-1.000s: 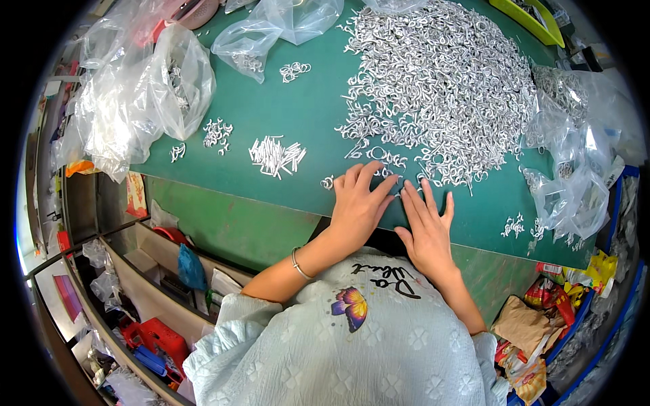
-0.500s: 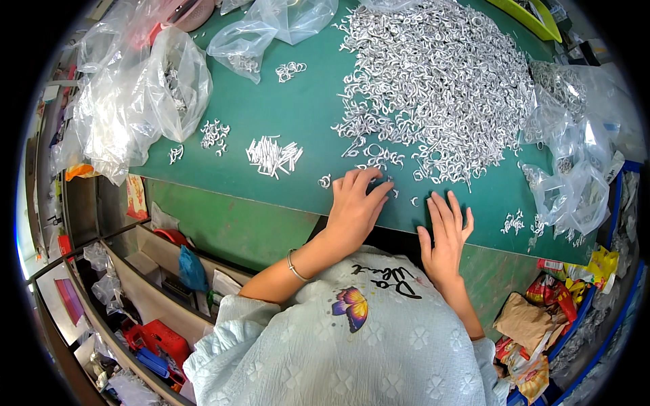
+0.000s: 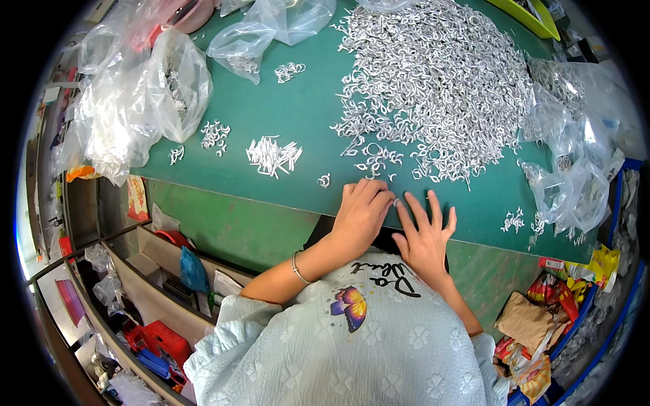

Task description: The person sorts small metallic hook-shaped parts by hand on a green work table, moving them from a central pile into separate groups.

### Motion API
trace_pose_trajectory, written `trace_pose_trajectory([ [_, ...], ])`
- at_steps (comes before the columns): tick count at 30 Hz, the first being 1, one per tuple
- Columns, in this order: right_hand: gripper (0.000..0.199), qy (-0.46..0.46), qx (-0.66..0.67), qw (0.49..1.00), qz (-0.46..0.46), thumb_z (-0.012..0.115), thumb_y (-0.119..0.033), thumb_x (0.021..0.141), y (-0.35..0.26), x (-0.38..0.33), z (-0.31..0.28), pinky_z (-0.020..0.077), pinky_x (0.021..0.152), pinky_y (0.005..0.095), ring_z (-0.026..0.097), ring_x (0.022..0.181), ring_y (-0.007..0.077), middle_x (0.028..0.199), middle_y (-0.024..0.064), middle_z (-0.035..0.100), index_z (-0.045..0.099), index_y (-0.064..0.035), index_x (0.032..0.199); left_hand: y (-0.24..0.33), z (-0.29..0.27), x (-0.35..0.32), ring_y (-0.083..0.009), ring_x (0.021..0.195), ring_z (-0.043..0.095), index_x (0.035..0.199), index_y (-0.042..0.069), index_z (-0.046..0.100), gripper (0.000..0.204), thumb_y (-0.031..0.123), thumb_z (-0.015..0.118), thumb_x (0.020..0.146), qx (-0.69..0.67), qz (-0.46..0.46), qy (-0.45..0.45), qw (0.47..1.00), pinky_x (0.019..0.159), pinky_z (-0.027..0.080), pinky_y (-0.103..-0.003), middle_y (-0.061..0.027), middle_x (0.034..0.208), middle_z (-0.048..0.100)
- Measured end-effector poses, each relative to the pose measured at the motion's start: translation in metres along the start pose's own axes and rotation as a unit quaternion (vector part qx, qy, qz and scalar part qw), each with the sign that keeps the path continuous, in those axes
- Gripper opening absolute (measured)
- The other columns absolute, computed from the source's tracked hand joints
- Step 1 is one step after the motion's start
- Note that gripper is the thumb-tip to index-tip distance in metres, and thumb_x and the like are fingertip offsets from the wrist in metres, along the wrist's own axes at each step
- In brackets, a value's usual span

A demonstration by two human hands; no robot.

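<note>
My left hand point(image 3: 364, 215) rests at the near edge of the green table point(image 3: 223, 183) with its fingers bent and bunched. At its fingertips is a small curved silvery metal piece point(image 3: 397, 201), which the tip of my right index finger also seems to touch. Spread and flat, the other fingers of my right hand point(image 3: 426, 233) lie just to the right. Beyond both hands a small group of curved pieces point(image 3: 378, 160) lies in front of the big heap of like silvery pieces point(image 3: 433, 88). One or two pieces point(image 3: 323, 180) sit left of my left hand.
On the left lie a pile of short silvery rods point(image 3: 274, 157), a small pile of curved pieces point(image 3: 215, 137) and some rings point(image 3: 290, 72). Clear plastic bags point(image 3: 179, 88) stand at the far left, more bags point(image 3: 575, 183) at the right. Small clusters point(image 3: 513, 220) lie near the right edge. A yellow-green tray point(image 3: 531, 17) is at the back.
My right hand has moved left, close to my left hand. The left hand has drawn slightly nearer and its fingers have bunched together. A curved piece now shows between the hands.
</note>
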State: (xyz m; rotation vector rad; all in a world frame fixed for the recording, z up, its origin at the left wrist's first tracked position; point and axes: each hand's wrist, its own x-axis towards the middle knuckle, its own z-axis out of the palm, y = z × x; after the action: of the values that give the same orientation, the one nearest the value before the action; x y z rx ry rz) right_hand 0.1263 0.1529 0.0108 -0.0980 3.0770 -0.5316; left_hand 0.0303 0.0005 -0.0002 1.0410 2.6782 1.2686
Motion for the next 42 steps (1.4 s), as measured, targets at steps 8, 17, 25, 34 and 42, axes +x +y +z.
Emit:
trace_pose_trajectory([
  [8, 0.049, 0.036, 0.031, 0.999, 0.010, 0.060, -0.019, 0.088, 0.011, 0.021, -0.019, 0.0126, 0.107, 0.0657, 0.026, 0.142, 0.0347, 0.147, 0.0043, 0.041, 0.052, -0.0112, 0.136, 0.009, -0.003, -0.006, -0.0275, 0.104, 0.052, 0.105, 0.006, 0.066, 0.031, 0.009, 0.074, 0.075, 0.027, 0.018, -0.021, 0.999, 0.079, 0.039, -0.038, -0.0091, 0.112, 0.055],
  [17, 0.059, -0.052, -0.012, 0.998, -0.041, 0.067, -0.028, 0.084, 0.003, 0.033, -0.020, 0.0151, 0.107, 0.0682, 0.024, 0.143, 0.0320, 0.148, 0.0009, 0.040, 0.050, -0.0105, 0.138, -0.010, -0.007, -0.029, -0.0268, 0.096, 0.056, 0.096, 0.004, 0.066, 0.023, 0.004, 0.072, 0.075, -0.016, 0.027, 0.015, 0.999, 0.080, 0.039, -0.038, -0.0083, 0.104, 0.059],
  [25, 0.063, -0.060, 0.033, 0.995, -0.078, 0.067, -0.029, 0.083, -0.008, 0.013, -0.010, 0.0156, 0.108, 0.0655, 0.026, 0.142, 0.0325, 0.148, 0.0030, 0.040, 0.048, -0.0080, 0.138, -0.013, -0.008, -0.033, -0.0235, 0.092, 0.057, 0.095, 0.005, 0.067, 0.025, 0.001, 0.076, 0.072, -0.033, 0.008, 0.049, 0.998, 0.075, 0.040, -0.036, -0.0063, 0.101, 0.061],
  [34, 0.050, -0.011, 0.079, 0.996, -0.046, 0.062, -0.019, 0.086, 0.002, 0.029, -0.017, 0.0134, 0.109, 0.0611, 0.030, 0.139, 0.0329, 0.143, 0.0059, 0.045, 0.053, -0.0071, 0.133, 0.002, -0.009, -0.025, -0.0241, 0.087, 0.054, 0.105, 0.007, 0.066, 0.033, 0.006, 0.076, 0.073, -0.012, -0.018, 0.012, 1.000, 0.075, 0.039, -0.036, -0.0074, 0.101, 0.057],
  [42, 0.065, -0.077, 0.038, 0.990, -0.113, 0.069, -0.033, 0.080, -0.008, 0.037, -0.011, 0.0131, 0.109, 0.0650, 0.025, 0.143, 0.0324, 0.150, -0.0011, 0.039, 0.049, -0.0116, 0.138, -0.016, -0.024, -0.036, -0.0258, 0.084, 0.055, 0.103, 0.001, 0.067, 0.031, -0.003, 0.073, 0.073, 0.001, -0.050, 0.077, 0.996, 0.073, 0.045, -0.037, -0.0098, 0.100, 0.058],
])
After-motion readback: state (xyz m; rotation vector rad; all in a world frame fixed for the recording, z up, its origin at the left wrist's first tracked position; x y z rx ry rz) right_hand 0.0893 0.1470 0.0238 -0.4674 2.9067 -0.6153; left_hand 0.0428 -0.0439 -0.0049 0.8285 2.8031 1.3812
